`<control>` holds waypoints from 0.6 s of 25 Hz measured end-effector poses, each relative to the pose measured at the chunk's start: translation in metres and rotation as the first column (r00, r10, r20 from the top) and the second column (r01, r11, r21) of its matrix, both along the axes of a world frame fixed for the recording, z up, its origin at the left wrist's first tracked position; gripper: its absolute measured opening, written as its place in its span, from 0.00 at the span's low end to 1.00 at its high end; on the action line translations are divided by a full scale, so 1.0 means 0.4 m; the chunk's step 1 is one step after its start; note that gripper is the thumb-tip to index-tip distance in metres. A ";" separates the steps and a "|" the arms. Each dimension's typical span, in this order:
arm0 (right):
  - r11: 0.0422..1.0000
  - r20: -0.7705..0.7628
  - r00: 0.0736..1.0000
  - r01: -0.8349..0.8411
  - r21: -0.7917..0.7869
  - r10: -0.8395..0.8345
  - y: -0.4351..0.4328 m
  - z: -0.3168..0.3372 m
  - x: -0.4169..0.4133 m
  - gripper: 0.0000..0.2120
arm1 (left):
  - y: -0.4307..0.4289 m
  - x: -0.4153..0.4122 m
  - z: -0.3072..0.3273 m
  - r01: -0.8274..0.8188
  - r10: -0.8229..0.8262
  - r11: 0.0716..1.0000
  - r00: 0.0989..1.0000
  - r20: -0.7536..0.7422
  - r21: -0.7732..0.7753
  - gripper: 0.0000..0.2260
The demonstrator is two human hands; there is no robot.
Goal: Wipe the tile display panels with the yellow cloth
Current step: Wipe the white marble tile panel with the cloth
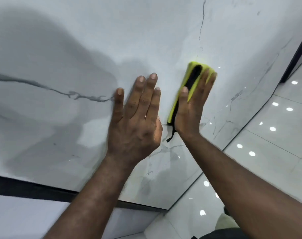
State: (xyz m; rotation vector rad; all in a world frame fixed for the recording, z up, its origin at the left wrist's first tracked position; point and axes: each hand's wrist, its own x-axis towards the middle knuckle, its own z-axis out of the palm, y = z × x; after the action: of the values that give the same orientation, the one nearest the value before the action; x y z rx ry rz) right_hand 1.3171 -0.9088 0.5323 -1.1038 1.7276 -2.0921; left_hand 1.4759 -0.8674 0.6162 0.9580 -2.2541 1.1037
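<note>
1. Yellow cloth (pixel 192 83), folded into a long pad, flat against the white marbled panel (pixel 155 31), a little right of the middle of the view.
2. Long axis up the panel, leaning slightly right: rounded end on top, lower end down and left, by the heel of the right hand (pixel 190 111).
3. Black layer visible inside the fold along the middle; thin black strap (pixel 171 134) dangling from the lower end.
4. Right hand laid over the cloth, fingers straight and close together, pointing up along that same axis. Pressing, not gripping; thumb flat on the yellow edge. Fingertips smeared by blur.
5. Right side of the cloth hidden under that hand, so full width impossible to judge.
6. Left hand (pixel 138 118) just beside the cloth on its left, apart from it. Fingers straight and slightly spread, pointing up, nothing held. Palm toward the panel; actual contact hidden behind the hand itself.
7. Grey vein (pixel 60 91) across the panel from the left edge up to the little finger of the left hand.
8. Broad soft shadow (pixel 34 57) over the left part of the panel, outline too vague to read.
9. Dark strip (pixel 26 188) along the bottom edge of the panel; paler surface below, cut off by the frame.
10. Glossy tiled floor (pixel 276 135) at right, dotted with bright reflections.
</note>
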 end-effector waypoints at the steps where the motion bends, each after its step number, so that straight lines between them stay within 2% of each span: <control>1: 0.998 0.100 0.995 -0.011 0.058 0.005 -0.012 -0.011 -0.016 0.35 | -0.006 -0.010 0.002 -0.018 0.018 1.000 1.000 0.011 -0.013 0.29; 2: 0.995 0.148 0.989 -0.024 0.092 0.010 -0.022 -0.022 -0.030 0.35 | -0.012 -0.021 0.001 -0.039 0.039 0.999 0.999 0.029 -0.024 0.29; 3: 0.994 0.127 0.992 -0.035 0.104 0.022 -0.027 -0.035 -0.040 0.34 | -0.019 -0.032 -0.001 -0.053 0.054 0.998 0.997 0.052 -0.032 0.29; 5: 0.998 -0.001 0.999 -0.043 0.053 0.043 -0.030 -0.071 -0.059 0.34 | -0.033 -0.059 -0.007 -0.049 0.052 0.998 0.993 0.104 -0.037 0.29; 6: 0.998 -0.009 0.999 -0.040 0.040 0.040 -0.033 -0.082 -0.064 0.33 | -0.039 -0.073 -0.011 -0.041 0.046 0.998 0.990 0.136 -0.042 0.30; 9: 0.998 0.173 0.985 -0.035 0.055 0.025 -0.045 -0.096 -0.069 0.32 | -0.058 -0.096 -0.029 -0.042 0.069 0.994 0.955 0.287 -0.099 0.32; 12: 1.000 0.110 0.994 -0.017 0.017 0.015 -0.070 -0.155 -0.091 0.30 | -0.072 -0.093 -0.043 -0.031 0.093 0.989 0.894 0.438 -0.146 0.34; 13: 0.999 0.176 0.984 0.001 0.053 -0.011 -0.077 -0.188 -0.107 0.30 | -0.069 -0.094 -0.045 -0.029 0.089 0.991 0.883 0.460 -0.134 0.34; 15: 0.978 0.481 0.872 -0.020 0.206 -0.083 -0.082 -0.241 -0.126 0.30 | -0.067 -0.094 -0.047 -0.041 0.108 0.989 0.862 0.496 -0.143 0.35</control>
State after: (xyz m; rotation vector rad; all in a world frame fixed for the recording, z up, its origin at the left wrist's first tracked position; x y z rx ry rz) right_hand 1.2666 -0.9416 0.4361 -0.4326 1.6560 -1.9320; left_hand 1.4383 -0.8942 0.5974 0.7724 -2.5160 1.6735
